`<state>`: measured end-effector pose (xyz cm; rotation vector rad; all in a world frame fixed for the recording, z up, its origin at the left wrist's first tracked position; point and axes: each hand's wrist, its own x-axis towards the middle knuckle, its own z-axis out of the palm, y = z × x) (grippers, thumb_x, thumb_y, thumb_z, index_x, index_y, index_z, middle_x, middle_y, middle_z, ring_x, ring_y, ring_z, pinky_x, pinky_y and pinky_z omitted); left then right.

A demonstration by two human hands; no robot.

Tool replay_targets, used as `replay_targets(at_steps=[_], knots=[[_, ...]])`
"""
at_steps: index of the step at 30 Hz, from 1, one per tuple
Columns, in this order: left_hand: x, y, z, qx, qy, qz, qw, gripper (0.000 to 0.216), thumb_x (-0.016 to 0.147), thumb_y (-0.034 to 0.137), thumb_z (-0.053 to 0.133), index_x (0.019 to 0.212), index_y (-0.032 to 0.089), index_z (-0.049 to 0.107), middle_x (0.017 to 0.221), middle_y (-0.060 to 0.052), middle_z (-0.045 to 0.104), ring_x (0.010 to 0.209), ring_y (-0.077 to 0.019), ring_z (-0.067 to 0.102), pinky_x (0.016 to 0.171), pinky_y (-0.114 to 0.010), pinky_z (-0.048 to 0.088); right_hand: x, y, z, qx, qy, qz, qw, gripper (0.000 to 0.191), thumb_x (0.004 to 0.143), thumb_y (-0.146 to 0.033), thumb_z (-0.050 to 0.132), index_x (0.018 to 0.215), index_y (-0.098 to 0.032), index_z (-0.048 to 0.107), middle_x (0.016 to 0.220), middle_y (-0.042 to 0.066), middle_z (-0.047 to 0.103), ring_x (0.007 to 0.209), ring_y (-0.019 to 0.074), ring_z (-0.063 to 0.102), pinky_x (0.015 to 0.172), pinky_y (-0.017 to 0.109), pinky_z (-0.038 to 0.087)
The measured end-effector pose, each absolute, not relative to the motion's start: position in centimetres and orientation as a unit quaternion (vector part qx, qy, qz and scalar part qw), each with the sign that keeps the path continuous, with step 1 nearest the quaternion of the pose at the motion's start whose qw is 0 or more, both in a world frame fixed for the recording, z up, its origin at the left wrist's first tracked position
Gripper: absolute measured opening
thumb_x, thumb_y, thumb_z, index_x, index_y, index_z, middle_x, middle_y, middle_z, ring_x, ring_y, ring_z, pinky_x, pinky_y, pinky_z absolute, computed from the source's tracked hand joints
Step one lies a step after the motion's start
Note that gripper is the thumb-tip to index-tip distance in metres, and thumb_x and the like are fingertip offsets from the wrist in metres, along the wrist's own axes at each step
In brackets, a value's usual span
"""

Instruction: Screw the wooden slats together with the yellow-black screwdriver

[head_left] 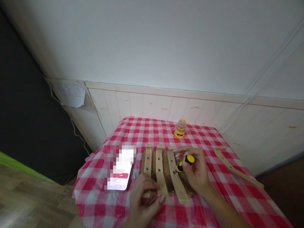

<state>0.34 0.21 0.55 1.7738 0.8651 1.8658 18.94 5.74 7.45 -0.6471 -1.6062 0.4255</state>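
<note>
The phone (121,171) screen is blurred out; screwdriver (184,162) tip too small.

White upper wall (166,41) above pale wooden panelled wainscot (154,106); crumpled paper sheet (71,93) stuck at panel corner. Dark wall (21,120) left, wood-look floor (30,196). Square table in red-and-white checked cloth (147,129). Soft even light.
</note>
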Motion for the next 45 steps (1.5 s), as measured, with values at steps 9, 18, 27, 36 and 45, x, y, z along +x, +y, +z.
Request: replay_targets(at_steps=[9,18,27,36,45], knots=[[0.3,0.2,0.6,0.635,0.315,0.674,0.209,0.017,0.093,0.04,0.071,0.095,0.024,0.065,0.078,-0.002,0.066,0.073,-0.019,0.063,0.063,-0.028,0.05,18.4,5.3,8.1,-0.279,-0.634,0.406,0.596,0.019,0.101,-0.044,0.057,0.107,-0.033,0.043,0.072,-0.006,0.064,0.056,0.0145,0.059,0.057,0.028,0.052],[0.3,0.1,0.5,0.637,0.312,0.674,0.206,0.016,0.094,0.04,0.071,0.096,0.025,0.065,0.078,-0.001,0.066,0.073,-0.0185,0.063,0.063,-0.028,0.05,18.1,5.2,8.9,-0.235,-0.569,0.543,0.571,0.044,0.101,-0.062,0.031,0.09,-0.028,0.055,0.064,-0.001,0.052,0.055,0.0198,0.054,0.053,0.034,0.05],[0.4,0.1,0.6,0.632,0.322,0.675,0.202,0.017,0.093,0.04,0.072,0.094,0.024,0.066,0.079,-0.003,0.067,0.073,-0.0198,0.064,0.063,-0.03,0.051,19.5,5.7,7.8,-0.268,-0.647,0.434,0.567,0.028,0.1,-0.053,0.053,0.094,-0.026,0.06,0.086,0.004,0.064,0.082,0.0223,0.065,0.075,0.038,0.056],[0.3,0.1,0.5,0.637,0.322,0.672,0.199,0.017,0.092,0.04,0.072,0.094,0.024,0.066,0.078,-0.002,0.067,0.072,-0.0195,0.065,0.063,-0.029,0.052,18.7,5.2,8.5,-0.25,-0.616,0.512,0.544,0.033,0.094,-0.057,0.06,0.091,-0.031,0.041,0.068,-0.006,0.051,0.05,0.0135,0.042,0.05,0.026,0.042],[0.4,0.1,1.0,0.634,0.328,0.674,0.189,0.017,0.092,0.038,0.071,0.09,0.023,0.065,0.076,-0.003,0.067,0.07,-0.0195,0.064,0.062,-0.03,0.052,18.4,5.1,8.8,-0.256,-0.601,0.53,0.54,0.042,0.098,-0.063,0.036,0.091,-0.027,0.056,0.066,-0.001,0.046,0.054,0.0186,0.045,0.053,0.034,0.046]])
